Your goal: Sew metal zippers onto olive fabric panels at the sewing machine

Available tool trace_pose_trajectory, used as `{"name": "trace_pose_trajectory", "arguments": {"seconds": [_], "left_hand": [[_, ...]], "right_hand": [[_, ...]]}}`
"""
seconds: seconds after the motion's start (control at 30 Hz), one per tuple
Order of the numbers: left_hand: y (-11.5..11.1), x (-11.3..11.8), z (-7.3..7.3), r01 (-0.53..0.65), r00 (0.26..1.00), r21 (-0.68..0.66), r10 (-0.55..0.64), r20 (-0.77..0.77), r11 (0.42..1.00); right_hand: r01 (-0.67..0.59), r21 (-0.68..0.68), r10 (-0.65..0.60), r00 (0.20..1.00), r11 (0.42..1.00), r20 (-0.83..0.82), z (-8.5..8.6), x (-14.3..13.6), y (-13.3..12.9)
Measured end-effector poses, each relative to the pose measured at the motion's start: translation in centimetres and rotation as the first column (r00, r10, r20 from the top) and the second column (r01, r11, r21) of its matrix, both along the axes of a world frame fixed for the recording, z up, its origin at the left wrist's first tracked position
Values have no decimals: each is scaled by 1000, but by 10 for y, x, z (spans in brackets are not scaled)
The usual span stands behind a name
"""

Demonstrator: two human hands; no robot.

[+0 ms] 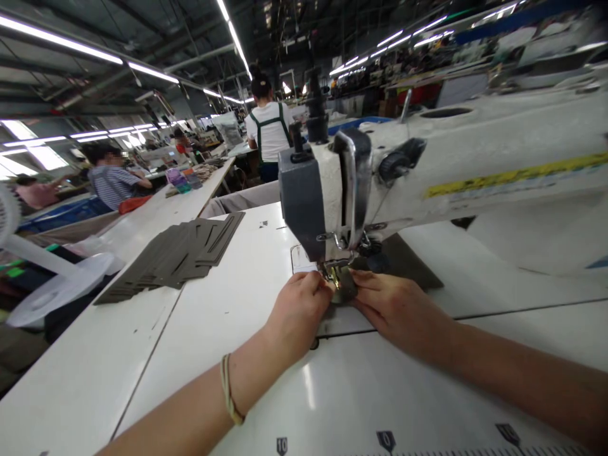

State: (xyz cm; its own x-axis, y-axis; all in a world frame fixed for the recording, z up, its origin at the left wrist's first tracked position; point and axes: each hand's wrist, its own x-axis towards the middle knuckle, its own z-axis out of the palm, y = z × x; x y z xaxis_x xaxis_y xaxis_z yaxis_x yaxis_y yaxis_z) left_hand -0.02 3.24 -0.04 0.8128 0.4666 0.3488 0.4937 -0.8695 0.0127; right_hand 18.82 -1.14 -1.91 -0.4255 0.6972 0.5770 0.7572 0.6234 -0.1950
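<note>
A dark grey-brown fabric piece (418, 263) lies under the needle area of a white sewing machine (475, 152) and spreads out behind it to the right. Its near edge curves up at the metal presser foot (336, 277). My left hand (300, 310) is closed, its fingers curled at the left edge of the fabric beside the foot; the fingertips are partly hidden. My right hand (396, 307) pinches the same piece just right of the foot, thumb below and fingers above.
A fanned stack of dark grey-brown fabric pieces (175, 256) rests on the white table (228, 342) to the left. A white fan (52, 278) stands at the far left. A ruler scale (427, 451) runs along the near edge. Several people sit or stand at work further back.
</note>
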Motion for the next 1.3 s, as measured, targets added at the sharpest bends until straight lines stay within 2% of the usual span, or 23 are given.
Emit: {"name": "trace_pose_trajectory", "arguments": {"seconds": [0.17, 0.33, 0.53, 1.3], "left_hand": [[-6, -6, -3, 11, 990, -30, -7, 142, 999], [-8, -4, -1, 61, 998, 80, -62, 12, 995], [2, 0, 0, 39, 998, 127, -32, -56, 991], [12, -2, -7, 27, 1000, 108, -28, 12, 994]], "right_hand": [[-10, 24, 11, 999, 1000, -33, -2, 0, -6], [13, 42, -15, 999, 999, 49, -3, 1, -9], [23, 18, -25, 997, 1000, 68, -6, 5, 1], [19, 17, -21, 998, 1000, 65, -9, 7, 11]]}}
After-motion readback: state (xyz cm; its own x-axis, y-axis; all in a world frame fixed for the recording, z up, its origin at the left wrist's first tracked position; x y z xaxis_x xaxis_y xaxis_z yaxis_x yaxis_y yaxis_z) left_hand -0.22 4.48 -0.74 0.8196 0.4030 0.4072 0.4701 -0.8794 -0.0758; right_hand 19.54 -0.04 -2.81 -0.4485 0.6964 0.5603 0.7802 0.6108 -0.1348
